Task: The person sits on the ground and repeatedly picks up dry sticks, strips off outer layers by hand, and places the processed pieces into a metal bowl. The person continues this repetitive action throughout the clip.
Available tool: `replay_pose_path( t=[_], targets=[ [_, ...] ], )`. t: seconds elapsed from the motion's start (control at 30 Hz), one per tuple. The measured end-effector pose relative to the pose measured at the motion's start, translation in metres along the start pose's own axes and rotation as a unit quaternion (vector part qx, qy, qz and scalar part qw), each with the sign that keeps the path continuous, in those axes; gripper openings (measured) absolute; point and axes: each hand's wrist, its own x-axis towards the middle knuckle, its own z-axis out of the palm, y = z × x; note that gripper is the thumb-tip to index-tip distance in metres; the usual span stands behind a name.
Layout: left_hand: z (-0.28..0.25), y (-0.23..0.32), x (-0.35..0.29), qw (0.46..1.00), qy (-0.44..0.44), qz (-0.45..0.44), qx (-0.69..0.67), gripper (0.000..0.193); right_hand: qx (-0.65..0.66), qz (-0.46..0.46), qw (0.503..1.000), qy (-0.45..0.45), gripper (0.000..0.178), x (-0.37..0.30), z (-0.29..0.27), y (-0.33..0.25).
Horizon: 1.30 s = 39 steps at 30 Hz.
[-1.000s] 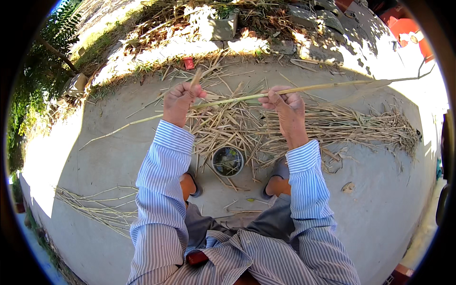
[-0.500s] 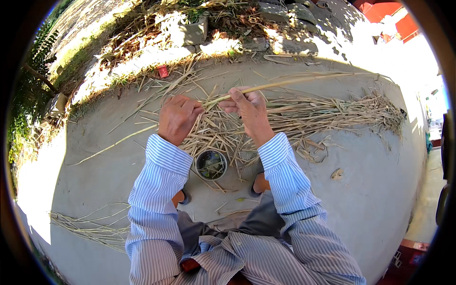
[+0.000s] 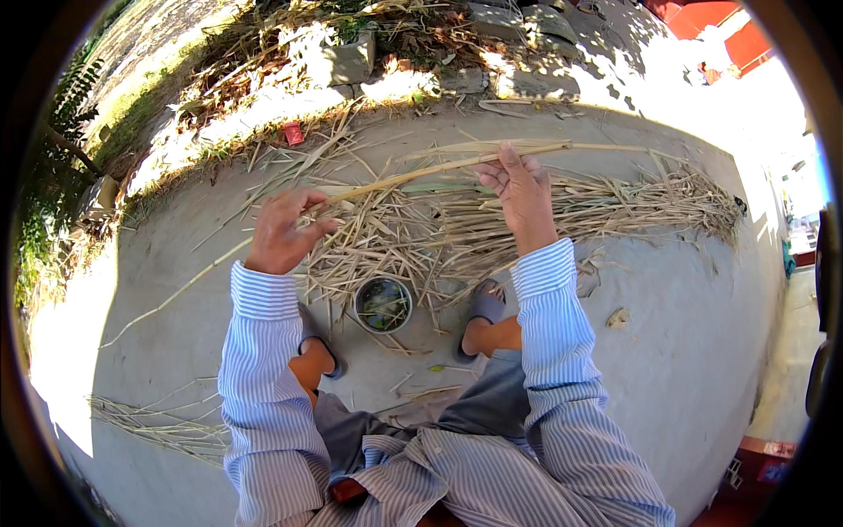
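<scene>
A long, pale yellow dry reed stalk [image 3: 395, 181] slants up from lower left to upper right in front of me. My right hand [image 3: 525, 189] pinches it near its thick upper end, thumb against fingers. Further left, my left hand [image 3: 285, 230] is loosely curled about the stalk, thumb and forefinger somewhat apart; part of the stalk is hidden behind that hand. The thin tail of the stalk hangs past it to the lower left. Below lies a heap of short straw pieces [image 3: 378, 241], and a round container [image 3: 384, 305] with dark liquid and green bits stands between my feet.
A bundle of dry reeds [image 3: 615, 206] lies to the right on the concrete floor [image 3: 667, 351]. Thinner stalks [image 3: 158, 426] lie at the lower left. Beyond are a small red item [image 3: 292, 133], stone blocks [image 3: 344, 63] and leaf litter. My sandalled foot [image 3: 485, 316] is beside the heap.
My hands have moved apart, the left one leftward and down, the right one rightward. The left hand's grip has loosened. The reed has shifted, and its thick end now shows beside my right hand.
</scene>
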Motion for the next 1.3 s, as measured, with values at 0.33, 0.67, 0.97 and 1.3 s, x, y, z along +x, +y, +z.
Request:
replay_pose_path(
  t=[0.33,0.67,0.97,1.3],
  targets=[
    [0.053,0.011,0.017,0.982,0.081,-0.013,-0.169,0.015,-0.045,-0.015,0.998,-0.032,0.043,-0.021,0.050,0.004],
    [-0.012,-0.060,0.016,0.887,0.258,-0.206,-0.323,0.025,-0.060,-0.008,0.997,-0.048,0.041,-0.016,0.038,0.010],
    [0.032,0.002,0.019,0.984,0.087,0.137,0.076,0.024,-0.023,0.026,0.996,-0.086,0.036,-0.022,0.059,0.030],
    [0.003,-0.049,-0.013,0.993,-0.084,-0.017,0.086,0.022,-0.038,0.023,0.999,0.005,0.038,0.002,0.023,0.017]
  ],
)
